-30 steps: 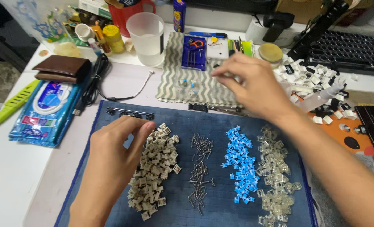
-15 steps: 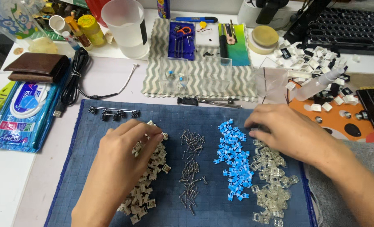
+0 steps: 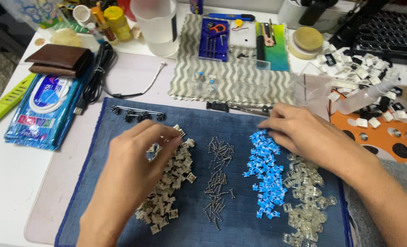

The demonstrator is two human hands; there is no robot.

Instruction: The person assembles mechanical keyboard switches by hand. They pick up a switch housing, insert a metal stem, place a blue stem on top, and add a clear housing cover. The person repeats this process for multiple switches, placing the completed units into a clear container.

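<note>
Hands over sorted switch parts on my blue mat (image 3: 121, 201).
My left hand (image 3: 135, 164) pinches a beige housing (image 3: 154, 151); right hand (image 3: 304, 135) fingertips close on blue stems (image 3: 264, 169).

Flat blue wet-wipes pack (image 3: 41, 110) with white oval lid label at the table's left edge, yellow-lidded small jar (image 3: 114, 20) at the back, blue carded tool package (image 3: 213, 39) on the striped cloth

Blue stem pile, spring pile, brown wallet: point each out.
blue stem pile (image 3: 264, 176), head view, middle of the pile
spring pile (image 3: 218, 183), head view, centre of the metal springs
brown wallet (image 3: 59, 59), head view, top flap
</note>
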